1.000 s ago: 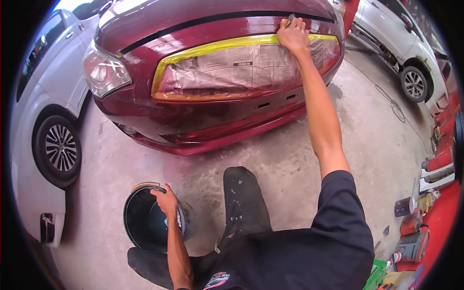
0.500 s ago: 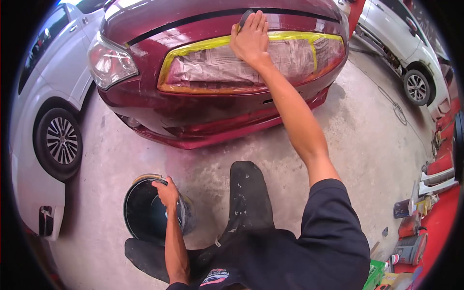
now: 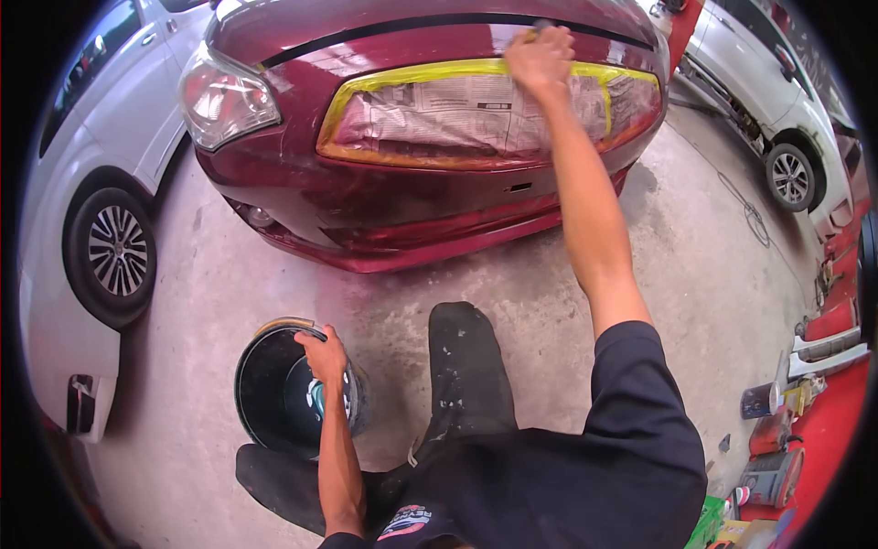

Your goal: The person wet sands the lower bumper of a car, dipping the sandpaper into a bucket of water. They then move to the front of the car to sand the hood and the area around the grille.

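My right hand (image 3: 541, 64) presses a small dark pad (image 3: 541, 26) against the maroon bumper (image 3: 412, 59), just above the masked opening. The hand is blurred, and most of the pad is hidden beneath it. Yellow tape (image 3: 439, 71) borders the opening, and newspaper under clear film (image 3: 439, 114) covers it. Low on the left, my left hand (image 3: 324, 355) grips the rim of a black bucket (image 3: 265, 393). Inside the bucket, something pale and bluish shows partly behind my wrist.
A white vehicle (image 3: 78, 238) stands close on the left, and another white car (image 3: 759, 101) at the back right. A cable (image 3: 754, 224) lies on the concrete floor (image 3: 576, 348). Cans (image 3: 760, 400), a grey container (image 3: 773, 476) and a green box (image 3: 709, 522) line the right side.
My right hand has moved to the right along the bumper with the pad. My left hand stays on the bucket rim. The view has shifted slightly.
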`<state>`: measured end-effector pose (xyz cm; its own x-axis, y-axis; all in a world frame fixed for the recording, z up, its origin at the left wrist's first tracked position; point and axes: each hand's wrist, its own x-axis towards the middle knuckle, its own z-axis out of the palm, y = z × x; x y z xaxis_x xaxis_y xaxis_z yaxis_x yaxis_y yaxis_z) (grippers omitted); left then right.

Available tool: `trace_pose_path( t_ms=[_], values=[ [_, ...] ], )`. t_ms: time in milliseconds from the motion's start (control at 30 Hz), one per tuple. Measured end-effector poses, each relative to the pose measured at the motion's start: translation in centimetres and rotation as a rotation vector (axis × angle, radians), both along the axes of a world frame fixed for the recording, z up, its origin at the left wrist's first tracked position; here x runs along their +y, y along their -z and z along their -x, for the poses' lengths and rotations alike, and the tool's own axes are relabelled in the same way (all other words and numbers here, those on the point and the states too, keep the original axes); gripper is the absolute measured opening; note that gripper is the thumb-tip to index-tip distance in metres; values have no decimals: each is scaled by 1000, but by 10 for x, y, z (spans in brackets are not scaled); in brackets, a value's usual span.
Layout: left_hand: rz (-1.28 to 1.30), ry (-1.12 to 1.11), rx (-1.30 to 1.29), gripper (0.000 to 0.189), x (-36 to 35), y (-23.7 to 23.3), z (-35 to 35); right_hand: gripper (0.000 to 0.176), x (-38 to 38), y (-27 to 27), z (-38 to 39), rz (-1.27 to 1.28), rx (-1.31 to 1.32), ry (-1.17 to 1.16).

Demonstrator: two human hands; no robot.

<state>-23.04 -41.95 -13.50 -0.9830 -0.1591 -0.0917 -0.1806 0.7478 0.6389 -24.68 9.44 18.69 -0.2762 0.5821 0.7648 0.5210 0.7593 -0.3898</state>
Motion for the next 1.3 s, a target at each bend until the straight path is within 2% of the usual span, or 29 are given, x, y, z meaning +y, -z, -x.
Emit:
trace_pose_path(
  t_ms=[67,100,167,267,300,333,400,467,500,567,667,700,767,867,1000,1033,1100,1200,1300],
  values=[
    [-15,-22,32,63,2,3,-5,81,22,0,14,107,59,101],
    [1,-16,50,62,-3,20,4,78,-14,-5,19,140,94,93],
    [19,-7,-1,62,-5,12,5,77,-72,25,63,-281,-41,95],
    [38,-8,-36,62,-1,1,8,76,-85,36,61,-354,-31,-249],
    [31,-8,-22,62,-2,5,6,74,-78,17,28,-227,-2,-253],
    [22,-11,-7,62,-1,6,5,75,-65,-8,-14,23,-73,-249],
    [-21,-29,-19,63,1,-2,5,76,-33,-16,-32,193,-99,-119],
    [-20,-47,-21,63,3,1,2,77,11,15,5,35,-24,129],
    [-5,-42,-39,63,1,3,5,78,-30,8,8,59,-61,75],
    [1,-26,-16,62,0,-1,9,79,-121,27,41,-280,-289,183],
    [17,0,-53,64,1,-2,9,79,-92,42,38,-349,-54,-163],
    [11,-3,-26,65,-1,9,8,78,-62,27,18,-205,33,-187],
    [3,-15,1,66,-4,13,13,76,6,19,1,-46,100,-2],
    [12,-21,-35,68,-5,8,1,75,-46,17,18,-74,31,105],
    [23,-11,-39,67,0,5,10,76,-108,52,35,-385,-16,-254],
    [31,-15,-28,67,2,6,10,76,-82,40,18,-202,71,-267],
    [34,-26,8,67,-2,9,13,77,-12,18,-16,15,70,-116],
    [13,-39,2,67,-1,18,4,77,-9,19,6,-94,-84,54],
    [24,-17,-29,67,-2,3,8,75,-116,49,31,-430,-103,-240]
  ],
)
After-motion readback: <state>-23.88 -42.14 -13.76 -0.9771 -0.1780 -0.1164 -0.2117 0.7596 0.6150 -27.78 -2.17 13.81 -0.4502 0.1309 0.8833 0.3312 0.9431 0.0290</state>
